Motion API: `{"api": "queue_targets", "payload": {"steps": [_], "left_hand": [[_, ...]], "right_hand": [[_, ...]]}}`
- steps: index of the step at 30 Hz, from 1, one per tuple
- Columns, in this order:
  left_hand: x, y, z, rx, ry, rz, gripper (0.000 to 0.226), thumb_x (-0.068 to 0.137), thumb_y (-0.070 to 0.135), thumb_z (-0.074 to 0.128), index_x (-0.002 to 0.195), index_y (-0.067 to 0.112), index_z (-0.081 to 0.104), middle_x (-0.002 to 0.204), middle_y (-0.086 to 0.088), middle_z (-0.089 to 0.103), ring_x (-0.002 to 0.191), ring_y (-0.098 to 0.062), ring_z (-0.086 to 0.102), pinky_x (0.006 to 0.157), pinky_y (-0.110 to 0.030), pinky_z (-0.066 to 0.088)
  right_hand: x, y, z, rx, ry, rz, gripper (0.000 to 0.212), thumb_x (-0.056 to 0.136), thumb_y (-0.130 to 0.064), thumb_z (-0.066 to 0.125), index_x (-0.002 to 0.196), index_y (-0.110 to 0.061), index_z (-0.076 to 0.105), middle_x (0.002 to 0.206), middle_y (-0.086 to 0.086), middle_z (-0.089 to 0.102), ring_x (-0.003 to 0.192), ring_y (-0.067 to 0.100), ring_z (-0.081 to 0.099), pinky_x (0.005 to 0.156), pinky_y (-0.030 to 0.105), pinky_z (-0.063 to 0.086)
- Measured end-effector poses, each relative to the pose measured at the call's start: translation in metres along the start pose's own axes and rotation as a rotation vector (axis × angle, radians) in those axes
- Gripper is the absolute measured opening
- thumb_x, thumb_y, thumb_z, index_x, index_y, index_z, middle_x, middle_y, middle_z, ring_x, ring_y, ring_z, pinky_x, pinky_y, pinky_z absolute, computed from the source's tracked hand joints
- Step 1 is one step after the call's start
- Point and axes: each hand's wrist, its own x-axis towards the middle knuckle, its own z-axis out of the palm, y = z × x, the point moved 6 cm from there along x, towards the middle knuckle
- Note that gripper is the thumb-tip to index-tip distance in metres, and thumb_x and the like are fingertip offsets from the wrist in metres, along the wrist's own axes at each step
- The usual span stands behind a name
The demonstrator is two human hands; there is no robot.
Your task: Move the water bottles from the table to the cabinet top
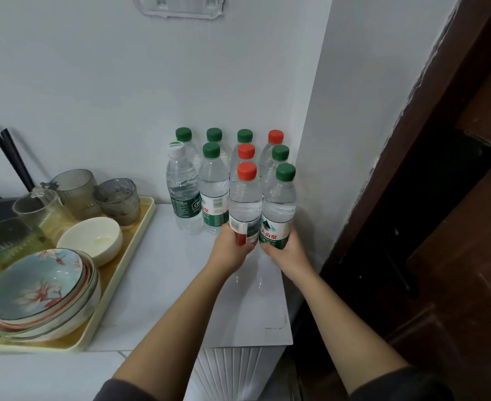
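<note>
At the wall corner: left grip (232, 247) clamps red-cap bottle (245, 204), right grip (286, 250) green-cap bottle (279, 206); probably above cabinet top (163, 285).

Cabinet top (163, 285) bare between tray (128, 273) and right wall (354, 140); standing bottles (212, 186) block rear corner.

Clear glossy plastic bottles (245, 198); smooth, seemingly laminate cabinet top (166, 285).
</note>
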Motion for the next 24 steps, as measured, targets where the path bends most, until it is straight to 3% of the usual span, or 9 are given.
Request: {"api": "queue_targets", "payload": {"steps": [4,7,10,12,14,18,21,24], "left_hand": [[0.000,-0.001,0.000,-0.008,-0.012,-0.013,0.047,0.075,0.015,0.076,0.119,0.013,0.059,0.109,-0.001,0.069,0.101,-0.018,0.065,0.075,-0.024,0.044],[-0.009,-0.002,-0.005,-0.047,0.033,-0.069,0.064,0.072,0.022,0.081,0.127,0.012,0.051,0.121,-0.004,0.065,0.111,-0.024,0.062,0.083,-0.026,0.046],[-0.041,-0.001,-0.014,0.047,0.062,-0.120,0.094,0.076,0.028,0.081,0.148,0.007,0.024,0.146,-0.013,0.043,0.133,-0.028,0.044,0.101,-0.032,0.039],[-0.070,-0.005,-0.019,0.255,0.093,-0.083,0.099,0.080,0.039,0.075,0.151,0.004,0.014,0.151,-0.015,0.033,0.139,-0.029,0.034,0.110,-0.036,0.030],[-0.098,-0.016,-0.019,0.462,0.124,-0.030,0.094,0.085,0.051,0.064,0.151,0.006,0.015,0.152,-0.014,0.031,0.140,-0.029,0.029,0.114,-0.041,0.023],[-0.154,-0.045,-0.014,0.661,0.106,-0.023,0.081,0.088,0.063,0.033,0.151,0.013,0.025,0.155,-0.014,0.029,0.145,-0.036,0.020,0.116,-0.054,0.016],[-0.192,-0.061,-0.020,0.664,0.196,-0.006,0.079,0.086,0.060,0.030,0.143,0.008,0.043,0.149,-0.021,0.039,0.141,-0.043,0.029,0.112,-0.059,0.022],[-0.227,-0.077,-0.029,0.668,0.249,-0.033,0.075,0.089,0.059,0.031,0.145,0.009,0.040,0.153,-0.021,0.033,0.144,-0.041,0.023,0.115,-0.058,0.018]], "right_hand": [[-0.002,-0.004,-0.001,-0.018,-0.007,0.017,0.062,0.077,0.006,0.074,0.132,-0.008,0.048,0.121,0.007,0.063,0.100,0.001,0.061,0.074,0.005,0.047],[-0.005,-0.007,-0.002,-0.078,-0.029,0.042,0.065,0.078,0.001,0.076,0.135,-0.008,0.046,0.124,0.007,0.062,0.106,0.008,0.062,0.074,0.003,0.045],[-0.020,-0.001,-0.009,-0.237,-0.040,0.134,0.082,0.082,-0.016,0.074,0.150,-0.010,0.028,0.147,0.012,0.045,0.134,0.023,0.046,0.101,0.022,0.043],[-0.041,0.005,-0.014,-0.439,-0.082,0.196,0.091,0.089,-0.024,0.068,0.155,-0.007,0.009,0.161,0.013,0.018,0.148,0.026,0.020,0.117,0.033,0.023],[-0.067,0.007,-0.016,-0.579,-0.115,0.187,0.090,0.093,-0.031,0.063,0.156,-0.008,0.002,0.164,0.012,0.004,0.151,0.027,0.007,0.121,0.038,0.012],[-0.116,0.005,-0.005,-0.859,-0.195,0.122,0.085,0.095,-0.046,0.051,0.156,-0.015,0.000,0.165,0.008,-0.003,0.151,0.028,-0.006,0.119,0.051,0.003],[-0.143,-0.002,0.006,-1.025,-0.256,-0.025,0.081,0.095,-0.049,0.047,0.156,-0.018,0.003,0.165,0.007,-0.003,0.151,0.029,-0.009,0.118,0.057,0.000],[-0.163,-0.010,0.019,-1.085,-0.324,-0.158,0.079,0.095,-0.050,0.046,0.156,-0.018,0.008,0.165,0.008,0.000,0.151,0.030,-0.011,0.118,0.058,-0.003]]}}
